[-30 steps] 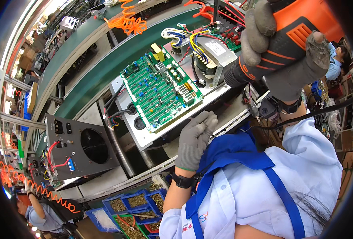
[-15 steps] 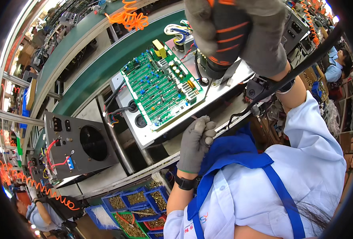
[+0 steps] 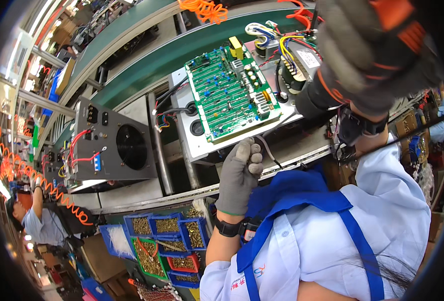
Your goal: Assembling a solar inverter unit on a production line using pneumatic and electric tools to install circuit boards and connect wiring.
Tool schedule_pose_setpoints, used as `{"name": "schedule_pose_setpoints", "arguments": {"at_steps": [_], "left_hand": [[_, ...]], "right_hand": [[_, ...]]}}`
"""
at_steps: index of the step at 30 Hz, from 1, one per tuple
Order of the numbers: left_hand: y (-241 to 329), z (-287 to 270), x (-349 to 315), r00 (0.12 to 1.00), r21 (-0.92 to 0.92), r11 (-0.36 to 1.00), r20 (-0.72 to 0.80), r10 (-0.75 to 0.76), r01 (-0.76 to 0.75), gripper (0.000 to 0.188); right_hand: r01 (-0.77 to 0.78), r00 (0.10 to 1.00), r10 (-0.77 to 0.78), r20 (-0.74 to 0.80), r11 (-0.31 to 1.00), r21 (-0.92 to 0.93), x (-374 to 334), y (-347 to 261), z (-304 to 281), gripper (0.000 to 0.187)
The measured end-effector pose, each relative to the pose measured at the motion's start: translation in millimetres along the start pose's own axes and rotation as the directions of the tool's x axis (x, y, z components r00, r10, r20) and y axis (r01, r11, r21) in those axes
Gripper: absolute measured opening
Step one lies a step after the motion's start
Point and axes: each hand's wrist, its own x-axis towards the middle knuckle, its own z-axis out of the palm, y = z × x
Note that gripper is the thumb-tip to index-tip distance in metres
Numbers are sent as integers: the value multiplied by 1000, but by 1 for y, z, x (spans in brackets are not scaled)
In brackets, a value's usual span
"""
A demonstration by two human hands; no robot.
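Observation:
My gloved right hand [image 3: 352, 55] is wrapped round a black cordless-style power driver [image 3: 327, 90] with orange stripes, its nose end beside the right end of a white metal plate [image 3: 186, 131]. On this plate lies a green circuit board [image 3: 217, 95] crowded with small parts and a yellow block. A transformer [image 3: 294, 62] with coloured wires stands to the board's right. Below the plate's near edge, my gloved left hand [image 3: 239, 175] is closed with fingers curled; what it holds, if anything, is hidden. A thin greyish strip [image 3: 267, 149] runs just beside its fingertips.
Left of the plate stands a grey metal case [image 3: 99, 133] with a round fan and red wires. Steel rollers [image 3: 162, 160] lie between them. Blue bins [image 3: 168, 226] of screws sit at the near side. Orange coiled hoses [image 3: 204, 10] hang overhead. A co-worker [image 3: 41, 215] is at far left.
My right hand and the driver have moved right, off the transformer, which now shows. The view has shifted, so the board appears further right and higher. My left hand stays closed near the plate.

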Motion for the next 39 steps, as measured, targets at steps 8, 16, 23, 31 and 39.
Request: {"name": "schedule_pose_setpoints", "arguments": {"at_steps": [8, 16, 23, 31, 39], "left_hand": [[-16, 9, 4, 1000, -199, 980, -12, 17, -19, 25], [-16, 18, -3, 990, -273, 952, -64, 126, -139, 20], [18, 7, 0, 995, -277, 955, -31, 98, -103, 21], [67, -16, 0, 999, -302, 953, 33, 33, -21, 21], [112, -45, 4, 997, 16, 999, 55, -47, 47, 55]], "right_hand": [[149, 986, -145, -85, 987, 51, -23, -6, -17, 43], [168, 982, -158, -106, 982, 84, -20, 5, -29, 37], [185, 977, -180, -113, 982, 27, -11, 21, -11, 33], [180, 978, -186, -97, 981, -72, 9, 47, 19, 29], [41, 999, -34, 26, 909, -414, 53, 94, 41, 29]]}}
